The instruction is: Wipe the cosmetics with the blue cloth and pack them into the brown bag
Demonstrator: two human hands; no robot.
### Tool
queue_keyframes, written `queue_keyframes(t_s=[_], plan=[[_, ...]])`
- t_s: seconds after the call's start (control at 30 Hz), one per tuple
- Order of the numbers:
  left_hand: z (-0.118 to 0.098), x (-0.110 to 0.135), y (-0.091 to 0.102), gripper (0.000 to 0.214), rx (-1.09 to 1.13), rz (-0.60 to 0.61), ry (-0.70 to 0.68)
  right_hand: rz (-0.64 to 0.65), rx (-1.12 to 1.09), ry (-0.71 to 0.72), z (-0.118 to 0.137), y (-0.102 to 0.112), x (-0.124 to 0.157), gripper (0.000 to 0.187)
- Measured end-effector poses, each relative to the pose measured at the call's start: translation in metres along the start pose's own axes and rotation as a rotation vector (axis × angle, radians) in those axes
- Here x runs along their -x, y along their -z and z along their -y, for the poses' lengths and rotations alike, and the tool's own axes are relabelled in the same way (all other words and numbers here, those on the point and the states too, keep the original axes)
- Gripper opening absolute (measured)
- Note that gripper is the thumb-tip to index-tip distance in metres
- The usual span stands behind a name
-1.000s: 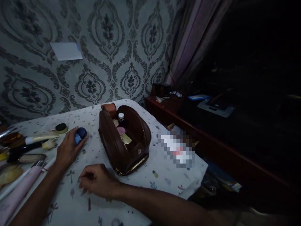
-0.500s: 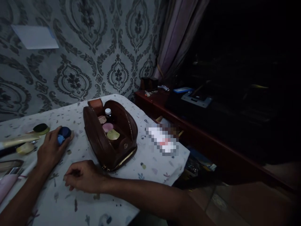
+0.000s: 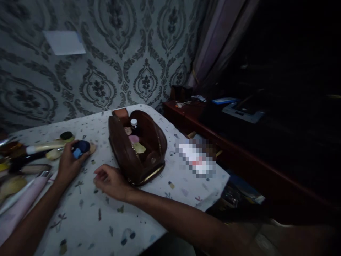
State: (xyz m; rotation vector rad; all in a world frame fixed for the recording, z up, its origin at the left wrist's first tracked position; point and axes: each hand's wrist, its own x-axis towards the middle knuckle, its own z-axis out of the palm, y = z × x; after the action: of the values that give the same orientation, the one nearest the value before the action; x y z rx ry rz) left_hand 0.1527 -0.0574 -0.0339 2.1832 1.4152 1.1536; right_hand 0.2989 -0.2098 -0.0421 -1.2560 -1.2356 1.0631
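bag (image 3: 119, 151) gaping at right; your left hand (image 3: 68, 160) curls round a blue container (image 3: 82, 146), likely to steady it; your right hand (image 3: 114, 183), nearer, half-open, visibly holds nothing.

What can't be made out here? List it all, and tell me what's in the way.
All in the head view:
Dark blue item: near side, partly hidden by the left hand.
Brown bag: part of its inside, hidden by its left wall.
White-and-red thing right of the bag: details lost to pixelation.
Pink tube: near end, cut off by the left edge.
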Motion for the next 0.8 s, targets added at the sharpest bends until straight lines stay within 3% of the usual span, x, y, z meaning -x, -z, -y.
queue_keyframes(t_s=[0.17,0.33,0.53,0.7,0.8], plan=[[-0.010,0.029,0.018,0.059,0.188,0.015,0.025,-0.002,0.129,0.100,-0.009,0.002,-0.002,0.046],[-0.020,0.058,0.038,0.057,0.337,0.265,0.070,-0.006,0.158,0.214,-0.014,0.002,0.001,0.067],[-0.027,0.070,0.046,0.060,0.436,0.547,0.005,0.022,0.305,0.253,-0.011,0.002,-0.002,0.065],[-0.031,0.068,0.062,0.071,0.116,0.622,-0.176,-0.057,0.308,0.177,-0.011,0.001,-0.005,0.070],[-0.029,0.065,0.075,0.044,-0.140,0.611,-0.229,-0.072,0.309,0.152,-0.008,0.001,-0.004,0.061]])
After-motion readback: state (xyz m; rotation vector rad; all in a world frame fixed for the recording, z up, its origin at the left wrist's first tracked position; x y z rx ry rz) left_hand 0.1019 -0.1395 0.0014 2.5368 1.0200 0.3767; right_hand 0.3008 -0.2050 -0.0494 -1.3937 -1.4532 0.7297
